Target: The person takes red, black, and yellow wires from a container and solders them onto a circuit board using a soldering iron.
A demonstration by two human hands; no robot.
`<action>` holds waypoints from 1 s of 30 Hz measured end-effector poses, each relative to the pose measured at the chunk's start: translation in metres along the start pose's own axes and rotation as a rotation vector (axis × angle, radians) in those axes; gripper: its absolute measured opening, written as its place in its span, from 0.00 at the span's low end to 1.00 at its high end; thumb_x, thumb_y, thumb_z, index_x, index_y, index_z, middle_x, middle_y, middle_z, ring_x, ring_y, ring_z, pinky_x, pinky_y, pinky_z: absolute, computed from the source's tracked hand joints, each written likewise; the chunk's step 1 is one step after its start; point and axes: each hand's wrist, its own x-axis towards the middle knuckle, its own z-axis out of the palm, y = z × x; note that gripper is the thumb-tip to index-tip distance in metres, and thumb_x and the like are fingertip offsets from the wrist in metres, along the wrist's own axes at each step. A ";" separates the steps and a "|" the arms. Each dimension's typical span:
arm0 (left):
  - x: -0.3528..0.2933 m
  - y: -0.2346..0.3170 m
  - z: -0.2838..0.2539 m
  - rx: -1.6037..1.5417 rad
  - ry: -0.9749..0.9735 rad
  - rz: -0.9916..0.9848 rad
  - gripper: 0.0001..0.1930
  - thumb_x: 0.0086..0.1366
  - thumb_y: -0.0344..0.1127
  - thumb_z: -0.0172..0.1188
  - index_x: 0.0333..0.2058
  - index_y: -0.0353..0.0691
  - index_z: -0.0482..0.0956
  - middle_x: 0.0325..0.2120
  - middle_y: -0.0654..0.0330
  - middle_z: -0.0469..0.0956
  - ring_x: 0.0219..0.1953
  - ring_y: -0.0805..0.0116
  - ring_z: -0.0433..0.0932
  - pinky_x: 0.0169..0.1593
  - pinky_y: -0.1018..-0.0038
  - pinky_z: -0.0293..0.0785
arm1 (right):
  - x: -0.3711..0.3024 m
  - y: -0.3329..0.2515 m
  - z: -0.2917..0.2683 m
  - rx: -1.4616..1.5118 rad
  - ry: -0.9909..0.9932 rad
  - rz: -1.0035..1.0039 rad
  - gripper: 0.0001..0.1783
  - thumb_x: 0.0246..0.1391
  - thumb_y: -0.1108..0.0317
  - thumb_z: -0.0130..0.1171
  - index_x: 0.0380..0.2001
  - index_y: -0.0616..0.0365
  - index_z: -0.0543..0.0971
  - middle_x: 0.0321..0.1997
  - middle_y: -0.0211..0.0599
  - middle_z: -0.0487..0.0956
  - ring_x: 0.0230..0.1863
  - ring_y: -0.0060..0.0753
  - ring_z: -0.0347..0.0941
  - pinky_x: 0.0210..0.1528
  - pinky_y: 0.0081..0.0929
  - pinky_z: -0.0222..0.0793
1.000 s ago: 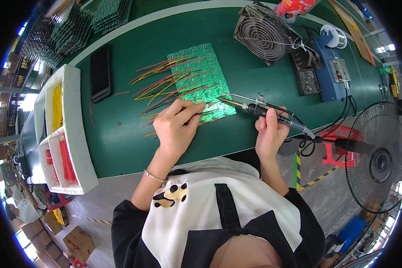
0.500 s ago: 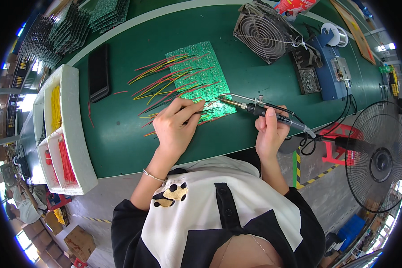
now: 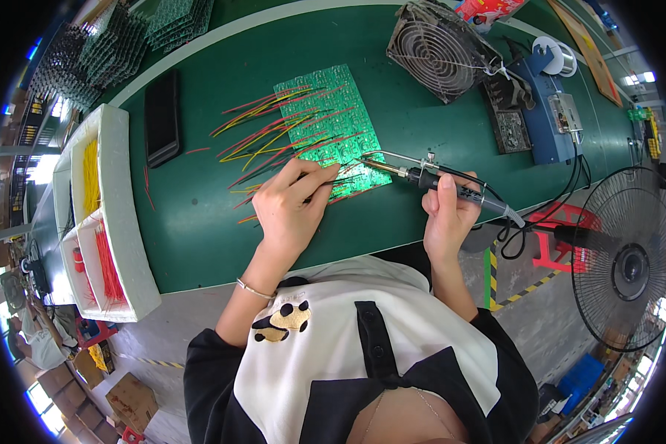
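A green circuit board panel [image 3: 355,103] lies on the bench, with red, yellow and black wires [image 3: 263,138] fanning out over its left side. My left hand [image 3: 288,211] rests at the panel's near left part. Its thumb and fingers are pinched on a thin wire whose colour I cannot make out, the end reaching onto the board. In my right hand [image 3: 449,218] is a soldering iron [image 3: 422,177] with a thin metal feed tube along it. The iron's tip is over the near part of the board, just right of my left fingertips; whether it touches is too small to tell.
A white foam tray [image 3: 144,244] of yellow and red wires stands left, beside a black phone [image 3: 162,122]. Far right are a square fan [image 3: 436,55], a blue solder feeder [image 3: 544,115] and a solder spool [image 3: 564,59]. A round fan [image 3: 629,259] stands right of the bench.
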 end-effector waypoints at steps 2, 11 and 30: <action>0.000 0.000 0.000 0.004 -0.001 -0.002 0.11 0.45 0.21 0.62 0.30 0.40 0.82 0.23 0.64 0.76 0.20 0.76 0.73 0.23 0.82 0.69 | -0.001 0.001 0.002 0.009 0.022 -0.024 0.06 0.54 0.72 0.51 0.31 0.63 0.68 0.22 0.27 0.65 0.17 0.12 0.57 0.16 0.13 0.52; 0.000 0.001 -0.001 0.020 0.008 -0.005 0.10 0.45 0.22 0.62 0.29 0.41 0.82 0.23 0.64 0.76 0.20 0.75 0.74 0.23 0.81 0.69 | -0.001 0.004 -0.003 0.041 -0.005 -0.001 0.06 0.54 0.73 0.51 0.29 0.63 0.66 0.24 0.27 0.64 0.17 0.12 0.56 0.16 0.14 0.52; -0.001 0.001 0.001 0.029 0.035 -0.010 0.09 0.45 0.26 0.62 0.28 0.44 0.82 0.23 0.68 0.75 0.19 0.75 0.72 0.23 0.80 0.67 | -0.001 0.003 -0.005 0.053 -0.033 0.002 0.07 0.55 0.71 0.51 0.29 0.64 0.67 0.27 0.28 0.64 0.18 0.13 0.57 0.17 0.14 0.54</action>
